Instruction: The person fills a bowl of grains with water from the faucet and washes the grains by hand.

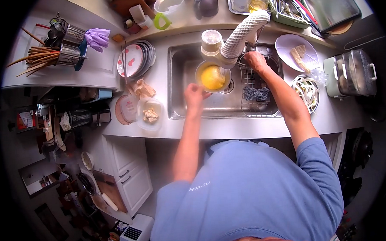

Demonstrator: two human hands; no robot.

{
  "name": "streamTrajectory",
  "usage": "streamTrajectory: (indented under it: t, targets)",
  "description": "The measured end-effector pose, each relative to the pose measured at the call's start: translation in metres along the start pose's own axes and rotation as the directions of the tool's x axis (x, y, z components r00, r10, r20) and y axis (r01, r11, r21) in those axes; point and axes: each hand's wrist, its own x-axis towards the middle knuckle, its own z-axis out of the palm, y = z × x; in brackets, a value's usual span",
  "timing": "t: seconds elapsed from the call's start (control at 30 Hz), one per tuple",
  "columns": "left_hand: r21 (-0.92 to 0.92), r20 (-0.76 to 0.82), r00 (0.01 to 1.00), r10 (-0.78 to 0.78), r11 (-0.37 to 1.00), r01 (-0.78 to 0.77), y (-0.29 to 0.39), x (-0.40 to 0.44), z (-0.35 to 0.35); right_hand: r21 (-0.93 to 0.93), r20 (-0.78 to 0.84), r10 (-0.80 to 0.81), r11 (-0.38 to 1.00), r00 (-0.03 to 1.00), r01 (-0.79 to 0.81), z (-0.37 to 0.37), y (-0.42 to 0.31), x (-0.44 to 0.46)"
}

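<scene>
In the head view my left hand (195,94) grips the near left rim of a pale bowl (230,81) over the sink (178,73). Yellow liquid (212,78) fills much of the bowl, and water seems to run into it from the spout of a white ribbed faucet hose (241,35). At the back of the sink, my right hand (256,59) is closed at the faucet's metal handle, mostly hidden under its fingers. Below that hand, a wire rack (255,111) in the sink carries a dark scouring pad (256,94).
Left of the sink stand stacked plates (145,56) and a plastic tub (150,122) with pale pieces in it. To the right are a lavender plate (287,56), a bowl of cut greens (306,92) and a dish holder (350,75). Bottles and utensils line the back ledge.
</scene>
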Motion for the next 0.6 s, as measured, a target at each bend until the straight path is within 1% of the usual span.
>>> streamTrajectory:
  t: [0.1,0.2,0.3,0.5,0.6]
  targets:
    - [-0.017,0.006,1.000,-0.009,1.000,0.009,-0.004,-0.002,0.000,-0.040,0.031,0.022,0.999,0.999,-0.021,-0.004,-0.004,0.000]
    - [-0.021,0.021,0.999,-0.025,0.999,0.025,-0.007,-0.005,0.003,-0.031,0.024,0.023,0.999,0.999,-0.022,-0.002,-0.002,0.001]
    - [-0.008,0.037,0.998,-0.042,0.999,0.042,-0.009,-0.005,0.008,-0.059,0.038,0.054,0.997,0.998,-0.051,-0.002,-0.003,0.003]
    - [-0.017,0.069,0.996,-0.054,0.998,0.055,-0.011,-0.006,0.019,-0.061,0.054,0.036,0.998,0.998,-0.033,-0.005,-0.004,0.003]
    - [-0.018,0.074,0.996,-0.054,0.998,0.056,-0.012,-0.005,0.022,-0.081,0.032,0.025,0.996,0.999,-0.022,-0.004,-0.004,0.002]
